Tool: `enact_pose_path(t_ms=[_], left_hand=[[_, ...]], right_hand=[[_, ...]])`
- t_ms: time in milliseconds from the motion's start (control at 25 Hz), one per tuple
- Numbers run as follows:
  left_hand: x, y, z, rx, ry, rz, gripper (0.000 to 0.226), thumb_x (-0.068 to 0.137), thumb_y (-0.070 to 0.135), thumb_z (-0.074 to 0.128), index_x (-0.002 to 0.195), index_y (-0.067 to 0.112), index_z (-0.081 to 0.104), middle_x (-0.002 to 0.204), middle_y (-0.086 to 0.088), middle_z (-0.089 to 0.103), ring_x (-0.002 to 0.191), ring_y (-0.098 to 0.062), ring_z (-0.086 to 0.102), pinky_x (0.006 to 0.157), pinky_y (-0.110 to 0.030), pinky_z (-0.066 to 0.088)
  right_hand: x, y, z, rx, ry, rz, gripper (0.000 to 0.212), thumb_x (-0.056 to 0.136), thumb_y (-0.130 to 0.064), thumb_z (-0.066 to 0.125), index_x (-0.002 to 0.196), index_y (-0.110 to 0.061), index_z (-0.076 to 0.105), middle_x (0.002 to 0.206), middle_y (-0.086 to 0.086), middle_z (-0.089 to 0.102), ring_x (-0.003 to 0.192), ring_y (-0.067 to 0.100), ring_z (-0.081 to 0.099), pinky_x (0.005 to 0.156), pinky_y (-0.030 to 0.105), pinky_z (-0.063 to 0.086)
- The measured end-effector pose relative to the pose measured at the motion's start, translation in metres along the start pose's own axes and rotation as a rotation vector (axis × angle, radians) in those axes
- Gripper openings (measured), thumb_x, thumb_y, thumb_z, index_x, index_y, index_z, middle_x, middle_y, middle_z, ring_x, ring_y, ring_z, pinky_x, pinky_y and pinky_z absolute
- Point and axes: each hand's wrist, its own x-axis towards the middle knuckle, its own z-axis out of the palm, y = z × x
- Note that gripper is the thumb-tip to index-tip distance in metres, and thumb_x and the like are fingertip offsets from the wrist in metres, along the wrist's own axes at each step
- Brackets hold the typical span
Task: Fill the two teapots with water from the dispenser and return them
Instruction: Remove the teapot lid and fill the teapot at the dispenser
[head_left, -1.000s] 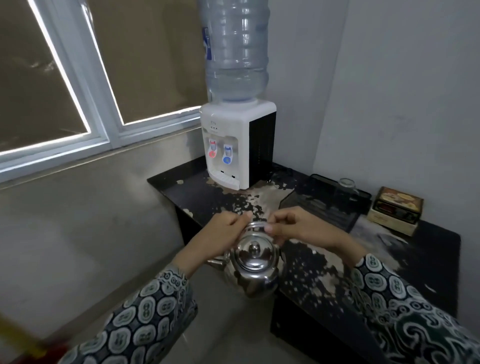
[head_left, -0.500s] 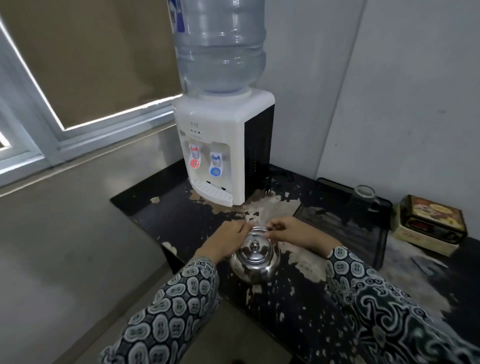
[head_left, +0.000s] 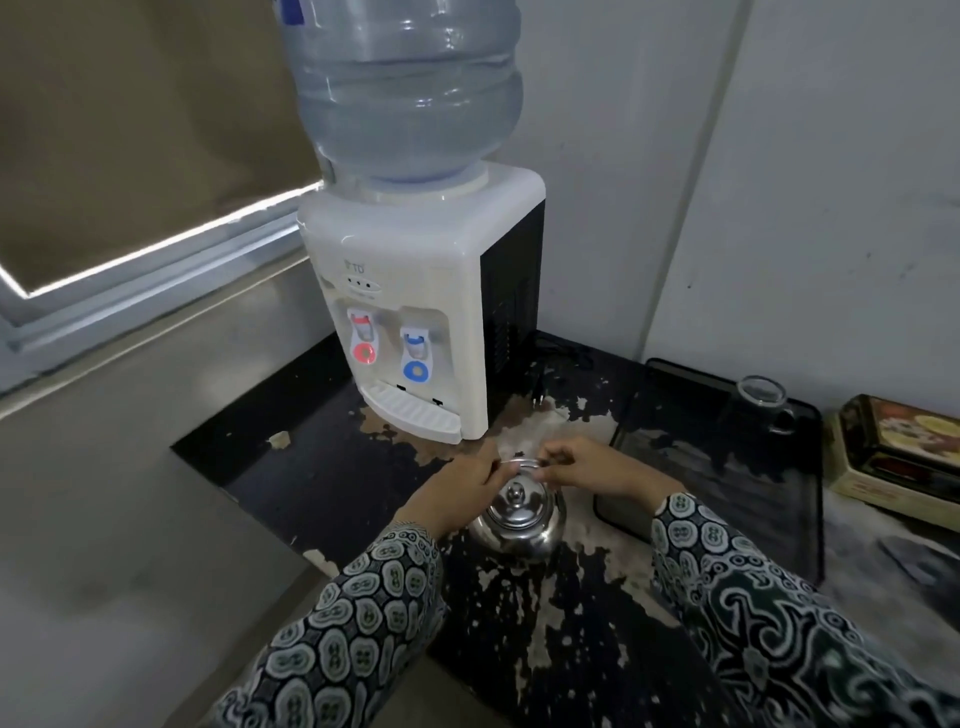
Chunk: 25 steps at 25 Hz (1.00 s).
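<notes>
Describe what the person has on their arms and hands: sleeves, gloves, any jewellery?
Both arms wear long sleeves of one dark batik-style fabric with pale grey-white oval and scroll motifs, reaching the wrists: the left sleeve and the right sleeve. The left hand and right hand are bare, with no gloves. No rings, watch or bracelets show.

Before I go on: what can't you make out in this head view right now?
- Second teapot: nowhere in frame.
- Teapot contents: lid on, water level hidden.
- Handle grip: left hand and right hand cover it.
- Bottle top: cut off by upper edge.
- Dispenser logo: too small.
</notes>
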Motion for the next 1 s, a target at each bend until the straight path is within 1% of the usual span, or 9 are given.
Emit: enact_pose_path(t_ms=[120, 240, 360, 440, 520, 680, 760, 880, 1000], left_hand=[[0.012, -0.009, 0.000, 0.012, -0.035, 0.006, 0.029, 0.097, 0.044, 0.038, 0.090, 0.016, 0.043, 0.085, -0.002, 0.054, 0.078, -0.020, 0.052, 0.075, -0.038, 0.043], [0.018, -0.014, -0.002, -0.013, -0.061, 0.011, 0.034, 0.097, 0.044, 0.038, 0.097, 0.011, 0.047, 0.087, -0.004, 0.055, 0.082, -0.024, 0.055, 0.079, -0.040, 0.045], [0.025, -0.016, -0.003, -0.056, -0.076, 0.039, 0.034, 0.098, 0.040, 0.039, 0.095, 0.007, 0.048, 0.085, -0.007, 0.057, 0.082, -0.026, 0.055, 0.079, -0.041, 0.044], [0.030, -0.018, -0.002, -0.083, -0.082, 0.057, 0.033, 0.098, 0.035, 0.040, 0.092, 0.004, 0.050, 0.088, -0.013, 0.060, 0.085, -0.028, 0.057, 0.082, -0.044, 0.045], [0.035, -0.019, -0.002, -0.118, -0.084, 0.068, 0.032, 0.099, 0.032, 0.041, 0.093, 0.002, 0.053, 0.092, -0.016, 0.062, 0.089, -0.029, 0.059, 0.085, -0.044, 0.046], [0.042, -0.020, -0.002, -0.226, -0.061, 0.032, 0.029, 0.098, 0.027, 0.043, 0.087, 0.003, 0.056, 0.082, -0.010, 0.060, 0.081, -0.025, 0.057, 0.082, -0.037, 0.045], [0.046, -0.021, 0.001, -0.248, -0.017, 0.013, 0.031, 0.098, 0.026, 0.043, 0.087, 0.002, 0.058, 0.081, -0.009, 0.061, 0.082, -0.025, 0.058, 0.085, -0.039, 0.046], [0.055, -0.028, 0.014, -0.096, 0.101, 0.029, 0.030, 0.099, 0.024, 0.040, 0.101, 0.007, 0.064, 0.104, -0.014, 0.066, 0.101, -0.029, 0.058, 0.094, -0.041, 0.043], [0.060, -0.038, 0.025, 0.023, 0.171, -0.030, 0.034, 0.099, 0.029, 0.040, 0.124, 0.015, 0.058, 0.127, -0.007, 0.054, 0.120, -0.027, 0.045, 0.099, -0.036, 0.037]], right_hand=[[0.005, 0.003, 0.002, -0.004, 0.017, 0.031, 0.022, 0.085, -0.022, 0.063, 0.065, -0.025, 0.053, 0.060, -0.008, 0.046, 0.051, -0.002, 0.040, 0.056, 0.015, 0.033], [0.008, 0.007, 0.004, 0.030, 0.040, 0.054, 0.022, 0.085, -0.023, 0.062, 0.066, -0.027, 0.053, 0.060, -0.011, 0.046, 0.050, -0.004, 0.041, 0.055, 0.013, 0.033], [0.008, 0.013, 0.002, 0.093, 0.039, 0.082, 0.013, 0.085, -0.026, 0.062, 0.075, -0.018, 0.059, 0.069, -0.005, 0.052, 0.063, 0.005, 0.048, 0.063, 0.018, 0.038], [0.006, 0.017, 0.004, 0.146, 0.070, 0.098, 0.017, 0.086, -0.026, 0.060, 0.083, -0.010, 0.062, 0.071, -0.006, 0.056, 0.064, 0.001, 0.051, 0.063, 0.014, 0.040], [0.003, 0.019, 0.009, 0.185, 0.131, 0.086, 0.017, 0.087, -0.024, 0.059, 0.083, -0.008, 0.063, 0.069, -0.009, 0.058, 0.063, -0.001, 0.052, 0.062, 0.010, 0.040], [0.006, 0.022, 0.015, 0.235, 0.211, 0.084, 0.017, 0.089, -0.022, 0.057, 0.073, -0.019, 0.062, 0.069, -0.006, 0.060, 0.068, 0.010, 0.054, 0.069, 0.021, 0.043], [0.008, 0.023, 0.022, 0.228, 0.326, 0.097, 0.012, 0.088, -0.021, 0.057, 0.088, -0.021, 0.069, 0.078, -0.008, 0.061, 0.076, 0.008, 0.057, 0.076, 0.021, 0.045], [0.012, 0.025, 0.036, 0.188, 0.458, 0.153, 0.028, 0.091, -0.024, 0.051, 0.118, -0.024, 0.061, 0.104, -0.003, 0.062, 0.096, 0.003, 0.056, 0.090, 0.014, 0.043], [0.019, 0.031, 0.046, 0.131, 0.457, 0.296, 0.035, 0.096, -0.030, 0.041, 0.130, -0.027, 0.050, 0.122, 0.009, 0.053, 0.112, 0.019, 0.053, 0.103, 0.036, 0.041]])
